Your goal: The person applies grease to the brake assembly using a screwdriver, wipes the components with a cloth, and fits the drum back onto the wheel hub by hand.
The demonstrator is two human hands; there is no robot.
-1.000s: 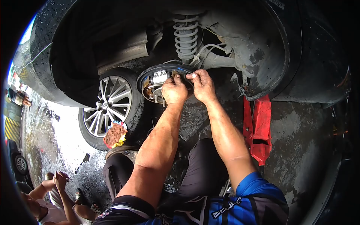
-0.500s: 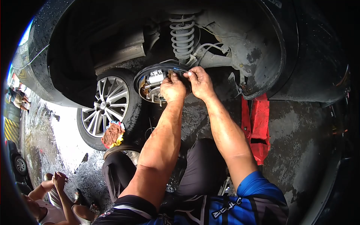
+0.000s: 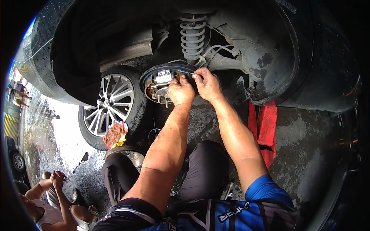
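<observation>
In front of me is an uncovered drum brake assembly [image 3: 162, 77], its round backing plate low under the wheel arch. A silvery cylinder, a coil spring and wheel studs show on its left half. My left hand [image 3: 181, 91] is closed at the front right of the assembly, thumb and fingers bunched against the brake shoe area; what they grip is hidden. At the plate's right rim, my right hand [image 3: 208, 85] is pinched closed, thumb against fingertips. Whatever lies between those fingers is too small to name.
An alloy wheel [image 3: 110, 102] leans left of the brake, with a crumpled rag [image 3: 115, 134] on a brake drum [image 3: 135, 157] below it. A suspension spring [image 3: 192, 37] stands above. A red jack [image 3: 266, 129] is at right. Another person [image 3: 50, 204] sits at lower left, hands clasped.
The view has shifted slightly. Both hands stay at the brake assembly, with the right hand's fingers a little more curled in at the plate's rim.
</observation>
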